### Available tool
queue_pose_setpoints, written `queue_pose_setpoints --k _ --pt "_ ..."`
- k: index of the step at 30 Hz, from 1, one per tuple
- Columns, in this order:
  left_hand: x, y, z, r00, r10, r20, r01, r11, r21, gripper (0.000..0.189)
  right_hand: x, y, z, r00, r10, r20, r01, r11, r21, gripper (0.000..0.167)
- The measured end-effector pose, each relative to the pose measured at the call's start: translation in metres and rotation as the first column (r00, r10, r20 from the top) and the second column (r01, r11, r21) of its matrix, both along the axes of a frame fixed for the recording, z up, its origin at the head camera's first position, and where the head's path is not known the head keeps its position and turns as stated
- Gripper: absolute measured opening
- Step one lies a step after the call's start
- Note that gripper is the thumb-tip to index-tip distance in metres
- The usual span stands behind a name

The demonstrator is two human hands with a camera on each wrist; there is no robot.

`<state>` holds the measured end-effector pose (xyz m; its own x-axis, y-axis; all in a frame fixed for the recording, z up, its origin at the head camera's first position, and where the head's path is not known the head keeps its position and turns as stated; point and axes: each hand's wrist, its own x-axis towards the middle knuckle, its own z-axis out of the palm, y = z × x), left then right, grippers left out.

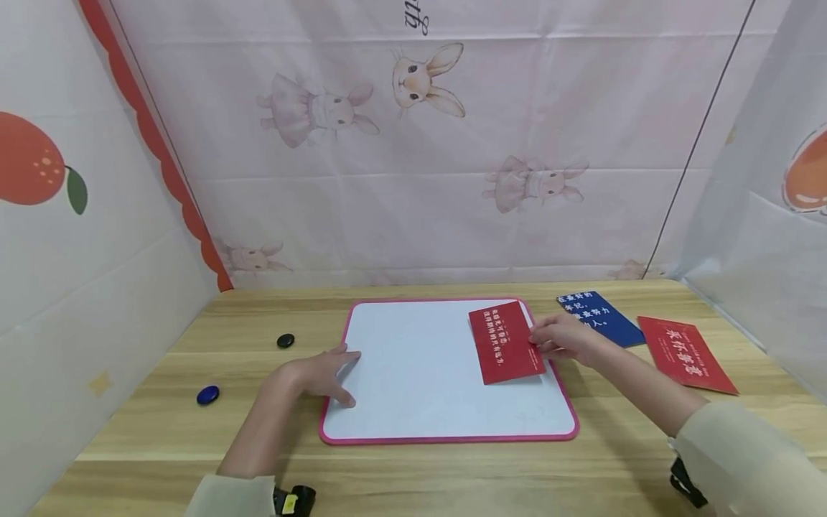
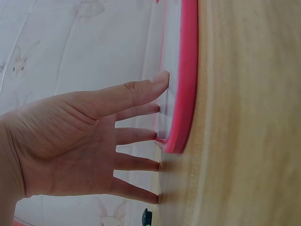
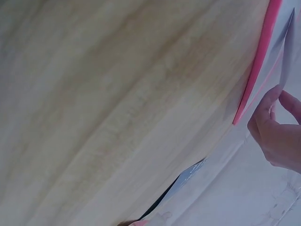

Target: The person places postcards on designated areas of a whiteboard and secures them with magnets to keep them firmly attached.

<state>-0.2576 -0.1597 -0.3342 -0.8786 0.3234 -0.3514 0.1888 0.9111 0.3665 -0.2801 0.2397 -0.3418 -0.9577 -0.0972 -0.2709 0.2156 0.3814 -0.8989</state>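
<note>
A whiteboard (image 1: 413,402) with a pink rim lies flat on the wooden table. My left hand (image 1: 319,373) rests on its left edge with fingers spread; in the left wrist view the thumb of that hand (image 2: 70,146) touches the board by the pink rim (image 2: 189,70), and the lower fingertips reach the table. Over the board's right part, a red card (image 1: 507,345) with white writing is pinched at its right edge by my right hand (image 1: 565,337). The right wrist view shows this card (image 3: 288,52) edge-on, tilted above the board, between thumb and fingers.
Right of the board lie a blue card (image 1: 604,319) and another red card (image 1: 688,355), both with white writing. On the left are a small black disc (image 1: 286,340) and a blue disc (image 1: 208,395). A rabbit-print sheet (image 1: 413,222) hangs behind the table (image 1: 491,477).
</note>
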Motion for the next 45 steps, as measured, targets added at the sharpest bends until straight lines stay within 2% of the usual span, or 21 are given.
queue_pose_setpoints --k 3,13,20,30,45 --pt "-0.001 0.000 -0.001 1.000 0.007 0.004 -0.007 1.000 0.000 0.079 0.000 -0.002 0.000 1.000 -0.001 -0.012 0.001 0.999 0.045 0.026" --pt "0.000 0.000 0.001 1.000 0.017 0.016 -0.018 1.000 0.004 0.080 0.001 -0.007 -0.001 0.999 0.000 -0.039 0.003 0.996 0.089 0.023" --pt "-0.002 0.000 0.000 1.000 0.015 0.017 -0.015 1.000 0.009 0.079 0.000 -0.010 -0.003 0.997 0.016 -0.077 -0.001 0.982 0.191 0.021" --pt "-0.005 0.000 -0.002 1.000 0.019 0.012 -0.019 1.000 0.000 0.079 -0.002 -0.011 -0.005 0.997 0.046 -0.066 -0.027 0.964 0.265 0.017" --pt "-0.002 -0.001 -0.001 1.000 0.016 0.011 -0.016 1.000 -0.001 0.079 -0.005 -0.013 -0.005 0.999 0.048 -0.008 -0.045 0.968 0.248 0.019"
